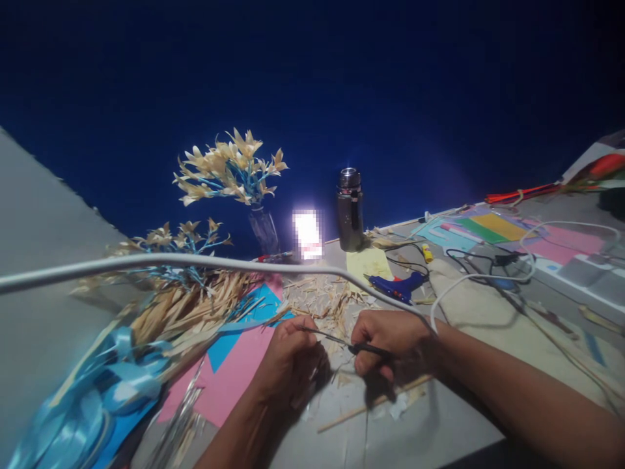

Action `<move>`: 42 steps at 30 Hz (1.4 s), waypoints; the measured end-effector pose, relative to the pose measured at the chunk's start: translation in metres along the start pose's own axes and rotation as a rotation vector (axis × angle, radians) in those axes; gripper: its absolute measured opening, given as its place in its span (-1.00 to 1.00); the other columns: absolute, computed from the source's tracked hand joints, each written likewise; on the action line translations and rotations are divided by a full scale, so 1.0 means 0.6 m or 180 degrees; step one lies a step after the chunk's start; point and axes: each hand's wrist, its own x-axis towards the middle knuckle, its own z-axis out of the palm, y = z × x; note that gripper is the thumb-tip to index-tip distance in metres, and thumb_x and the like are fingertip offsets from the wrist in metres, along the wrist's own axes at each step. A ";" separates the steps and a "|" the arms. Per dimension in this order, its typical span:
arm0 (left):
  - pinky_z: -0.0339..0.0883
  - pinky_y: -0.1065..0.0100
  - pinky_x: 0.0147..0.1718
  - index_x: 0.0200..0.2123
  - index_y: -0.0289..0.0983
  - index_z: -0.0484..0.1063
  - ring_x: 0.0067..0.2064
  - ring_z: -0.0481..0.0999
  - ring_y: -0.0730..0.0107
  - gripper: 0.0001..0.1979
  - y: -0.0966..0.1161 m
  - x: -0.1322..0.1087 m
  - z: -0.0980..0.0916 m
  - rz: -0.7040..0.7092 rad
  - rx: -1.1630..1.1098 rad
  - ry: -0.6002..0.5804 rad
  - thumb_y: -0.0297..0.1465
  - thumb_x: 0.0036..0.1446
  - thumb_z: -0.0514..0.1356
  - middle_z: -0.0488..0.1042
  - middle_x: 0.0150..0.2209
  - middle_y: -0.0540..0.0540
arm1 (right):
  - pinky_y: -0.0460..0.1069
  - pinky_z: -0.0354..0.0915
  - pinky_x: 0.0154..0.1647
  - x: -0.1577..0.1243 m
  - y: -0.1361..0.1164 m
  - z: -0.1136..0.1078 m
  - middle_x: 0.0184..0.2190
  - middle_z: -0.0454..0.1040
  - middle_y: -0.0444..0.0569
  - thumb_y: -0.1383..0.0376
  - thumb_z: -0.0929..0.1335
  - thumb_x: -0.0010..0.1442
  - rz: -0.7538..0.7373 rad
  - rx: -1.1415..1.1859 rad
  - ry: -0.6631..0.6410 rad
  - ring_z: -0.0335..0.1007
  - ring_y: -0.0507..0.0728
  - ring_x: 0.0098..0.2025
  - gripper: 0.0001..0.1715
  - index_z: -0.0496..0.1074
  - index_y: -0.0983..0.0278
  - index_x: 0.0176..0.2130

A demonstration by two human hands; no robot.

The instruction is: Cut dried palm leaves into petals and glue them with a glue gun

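Over the middle of the table, my left hand [293, 352] is closed in a pinch on one end of a thin dark wire-like strand [331, 337]. The strand runs right to my right hand [388, 332], whose fingers are wrapped round a slim tool with a black handle [375, 351]. The tool's kind cannot be made out, since the fingers cover most of it. Dry straw-coloured scraps [327, 296] lie just beyond both hands. Under the right hand a thin pale stick [346, 417] rests on the table.
A white cable [195, 262] crosses in front of the view. Left are light-blue ribbon [83, 417], dried husk strips [190, 306] and pink paper [234, 374]. Behind stand a vase of flowers [263, 228], a dark flask [350, 212] and a blue glue gun [398, 286]. Right lies a power strip [576, 280].
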 end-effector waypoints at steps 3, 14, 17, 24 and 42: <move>0.04 0.47 -0.76 -0.59 -0.22 0.33 -0.76 0.05 0.54 -0.80 0.002 0.000 0.004 0.0024 -0.0004 -0.0007 -0.41 -0.13 0.34 0.15 -0.79 0.13 | -0.19 0.00 -0.75 0.003 -0.007 0.001 -0.73 0.38 -0.21 0.08 0.53 0.04 -0.0143 0.0013 0.0231 0.11 -0.10 -0.73 -0.56 0.41 0.31 -0.59; 0.04 0.49 -0.58 -0.54 -0.31 0.45 -0.61 0.16 0.59 -0.77 -0.029 0.012 -0.007 -0.0106 0.0280 -0.0187 -0.40 -0.11 0.46 0.24 -0.69 0.09 | -0.12 0.20 -0.49 0.018 -0.019 0.044 -0.50 0.40 -0.20 0.23 0.58 -0.12 -0.1172 0.1559 0.1395 0.33 0.00 -0.49 -0.57 0.39 0.28 -0.31; 0.10 0.50 -0.56 -0.47 -0.31 0.50 -0.58 0.24 0.56 -0.80 -0.023 0.011 -0.005 -0.0063 0.0085 -0.0079 -0.38 -0.11 0.45 0.32 -0.64 0.06 | -0.11 0.23 -0.44 0.020 -0.019 0.048 -0.47 0.40 -0.19 0.29 0.57 -0.16 -0.1259 0.1769 0.1535 0.32 0.00 -0.46 -0.60 0.40 0.29 -0.34; 0.20 0.47 -0.51 -0.45 -0.30 0.45 -0.53 0.32 0.52 -0.70 -0.025 0.005 0.008 -0.0108 -0.0137 0.0010 -0.25 -0.04 0.46 0.38 -0.57 0.02 | -0.12 0.15 -0.48 0.019 -0.022 0.045 -0.49 0.37 -0.20 0.34 0.51 -0.13 -0.1296 0.1729 0.1614 0.26 -0.02 -0.49 -0.69 0.41 0.29 -0.34; 0.28 0.44 -0.55 -0.48 -0.27 0.41 -0.55 0.34 0.49 -0.69 -0.033 -0.004 0.021 -0.0061 -0.0436 -0.0421 -0.37 -0.07 0.51 0.36 -0.56 0.05 | -0.12 -0.04 -0.57 0.015 -0.025 0.028 -0.60 0.33 -0.22 0.30 0.53 -0.23 -0.1818 0.2163 0.0723 0.08 -0.08 -0.60 -0.69 0.40 0.32 -0.44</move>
